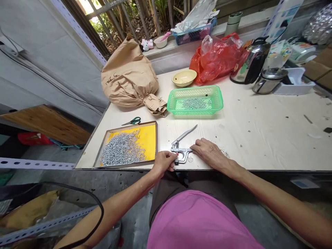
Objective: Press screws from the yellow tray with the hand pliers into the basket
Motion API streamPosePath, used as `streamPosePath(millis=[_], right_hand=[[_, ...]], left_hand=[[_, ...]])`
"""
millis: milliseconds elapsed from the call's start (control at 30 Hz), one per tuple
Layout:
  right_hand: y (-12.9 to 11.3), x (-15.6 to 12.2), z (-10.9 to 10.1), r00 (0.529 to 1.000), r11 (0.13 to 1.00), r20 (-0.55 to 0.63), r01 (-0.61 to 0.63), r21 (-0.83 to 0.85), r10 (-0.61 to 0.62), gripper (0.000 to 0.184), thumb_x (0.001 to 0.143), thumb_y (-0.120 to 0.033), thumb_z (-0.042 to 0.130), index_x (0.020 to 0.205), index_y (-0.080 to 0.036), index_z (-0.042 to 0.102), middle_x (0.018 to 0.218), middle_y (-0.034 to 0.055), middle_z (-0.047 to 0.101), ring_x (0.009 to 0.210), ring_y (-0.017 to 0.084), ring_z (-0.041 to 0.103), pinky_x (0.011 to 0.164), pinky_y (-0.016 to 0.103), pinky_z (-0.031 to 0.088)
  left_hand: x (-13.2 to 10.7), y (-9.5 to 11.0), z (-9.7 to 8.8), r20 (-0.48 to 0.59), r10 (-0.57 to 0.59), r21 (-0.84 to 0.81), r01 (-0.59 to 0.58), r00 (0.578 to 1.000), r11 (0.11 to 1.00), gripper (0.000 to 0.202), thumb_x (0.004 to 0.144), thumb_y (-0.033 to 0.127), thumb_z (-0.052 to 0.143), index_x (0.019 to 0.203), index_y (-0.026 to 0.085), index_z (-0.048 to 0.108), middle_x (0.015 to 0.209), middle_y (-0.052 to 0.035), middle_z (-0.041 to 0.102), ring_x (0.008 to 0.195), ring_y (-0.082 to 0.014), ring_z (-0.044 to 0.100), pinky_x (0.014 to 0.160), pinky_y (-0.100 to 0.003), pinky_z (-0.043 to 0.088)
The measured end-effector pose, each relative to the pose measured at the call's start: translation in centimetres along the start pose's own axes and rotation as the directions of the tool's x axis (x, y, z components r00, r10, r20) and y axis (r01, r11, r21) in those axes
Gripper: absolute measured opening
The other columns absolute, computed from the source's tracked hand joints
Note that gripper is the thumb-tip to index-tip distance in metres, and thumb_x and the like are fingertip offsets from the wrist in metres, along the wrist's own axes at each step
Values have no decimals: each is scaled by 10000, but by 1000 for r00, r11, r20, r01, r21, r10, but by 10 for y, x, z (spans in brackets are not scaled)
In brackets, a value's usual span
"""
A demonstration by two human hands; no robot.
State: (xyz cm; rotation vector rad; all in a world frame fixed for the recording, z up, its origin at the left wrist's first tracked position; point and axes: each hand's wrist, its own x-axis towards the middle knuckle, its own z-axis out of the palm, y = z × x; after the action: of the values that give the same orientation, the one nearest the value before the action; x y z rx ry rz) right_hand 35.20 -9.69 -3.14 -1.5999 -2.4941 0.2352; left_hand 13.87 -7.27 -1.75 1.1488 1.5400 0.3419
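A pair of metal snap-fastener pliers (183, 150) lies at the table's front edge, its spring-loaded upper handle raised. My left hand (165, 162) is closed in a pinch at the jaw, beside a small red part; what its fingertips hold is too small to make out. My right hand (207, 152) rests on the table, fingers closed on the end of the lower handle. Left of my left hand, a shallow tray (156, 138) with a yellow bottom holds a heap of small silvery metal pieces (120, 148). Similar pieces (195, 103) lie in a green plastic basket (220, 100) beyond the pliers.
Green-handled scissors (135, 120) lie behind the tray. Farther back are a tied brown paper sack (127, 76), a cream bowl (184, 77) and a red plastic bag (216, 60). An electric kettle (250, 64) and a metal pot (268, 81) stand at the right. Small scraps dot the tabletop (259, 131).
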Motion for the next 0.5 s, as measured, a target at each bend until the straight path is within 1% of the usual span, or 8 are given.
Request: streamPosePath(millis=[133, 200, 300, 367, 400, 433, 500], right_hand=[[0, 0, 3, 1000, 1000, 4, -13, -3, 13, 205, 953, -222, 441, 930, -195, 643, 886, 68, 584, 832, 181, 494, 699, 280, 346], [-1, 0, 4, 1000, 1000, 1, -14, -13, 14, 202, 952, -218, 438, 937, -195, 638, 889, 69, 583, 841, 185, 497, 694, 284, 349], [-1, -2, 1, 1000, 1000, 16, -22, 2, 21, 205, 949, -221, 435, 945, -193, 638, 901, 72, 587, 854, 189, 508, 704, 286, 369], [1, -2, -4, 1000, 999, 17, -15, 40, 14, 188, 935, -260, 472, 1006, -193, 632, 974, 84, 592, 891, 198, 516, 745, 299, 394], [4, -1, -8, 1000, 998, 3, -8, 54, 8, 213, 915, -293, 511, 1072, -194, 615, 1056, 99, 585, 941, 214, 516, 781, 318, 406], [8, 1, -11, 1000, 998, -17, 1, 58, 0, 307, 885, -336, 560, 1157, -195, 581, 1167, 122, 555, 1018, 241, 503, 826, 350, 411], [19, 10, -16, 999, 999, -40, 14, 30, -13, 606, 790, -431, 665, 1309, -186, 473, 1377, 174, 417, 1202, 319, 410, 920, 439, 386]], left_hand=[[0, 1, -1, -7, -4, 70, 5, 1000, 998, 230, 766, 316, 675, 700, 107, 608, 420, 56, 503, 323, -47, 445, 349, -154, 407], [0, 4, -3, 20, -14, 108, 12, 1000, 994, 214, 774, 298, 660, 688, 107, 612, 410, 56, 497, 323, -46, 440, 347, -151, 405], [-1, 9, -4, 56, -66, 130, 58, 996, 990, 215, 772, 300, 665, 681, 113, 610, 395, 66, 483, 318, -39, 427, 350, -141, 395], [-1, 13, -5, 66, -88, 138, 79, 994, 987, 223, 767, 308, 675, 681, 116, 604, 392, 72, 476, 319, -34, 421, 354, -133, 387], [0, 14, -6, 70, -91, 145, 80, 993, 986, 228, 766, 310, 676, 675, 116, 600, 390, 74, 473, 320, -32, 418, 357, -132, 385], [0, 14, -6, 76, -90, 153, 78, 993, 985, 231, 768, 310, 675, 671, 115, 598, 389, 74, 470, 322, -32, 416, 360, -132, 386], [1, 14, -6, 82, -88, 170, 73, 993, 983, 231, 772, 308, 670, 671, 113, 599, 388, 73, 466, 326, -34, 413, 366, -137, 391]])
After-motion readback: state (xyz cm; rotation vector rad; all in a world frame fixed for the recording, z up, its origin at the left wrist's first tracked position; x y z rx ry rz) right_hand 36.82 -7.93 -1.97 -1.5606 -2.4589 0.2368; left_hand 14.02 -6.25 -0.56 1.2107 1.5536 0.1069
